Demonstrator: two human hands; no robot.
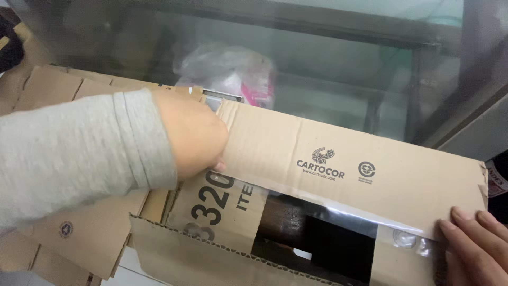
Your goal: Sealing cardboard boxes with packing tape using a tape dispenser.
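Near edge, 6 o'clock: front flap (211,259) of the cardboard box (222,209), torn corrugated edge showing, standing up toward the camera. Behind it a short inner flap (219,204) with large dark print, folded partly inward.

Right hand (476,249) at 4–5 o'clock: fingers flat and close together, fingertips pressed on the right end of the long flap, just beside a wrinkled strip of clear tape (407,238). Not gripping anything, just pressing.

Box opening at 5–6 o'clock is dark; something brown and glossy inside, can't tell what.

Left hand (193,135) at 9–10 o'clock, grey sleeve (74,153) running off the left edge. Hand curled over the left end of the long flap (349,169); fingers hidden behind the cardboard, thumb tip just visible under it. Looks like a pinch on the flap edge.

Long flap spans 10 to 3 o'clock, tilted, glossy tape along its lower edge.

More flat cardboard (58,85) under the sleeve at 9 o'clock.

Far, 12 o'clock: crumpled clear plastic bag (227,69) with a pink patch, blurred, in front of a grey metal frame (370,32).
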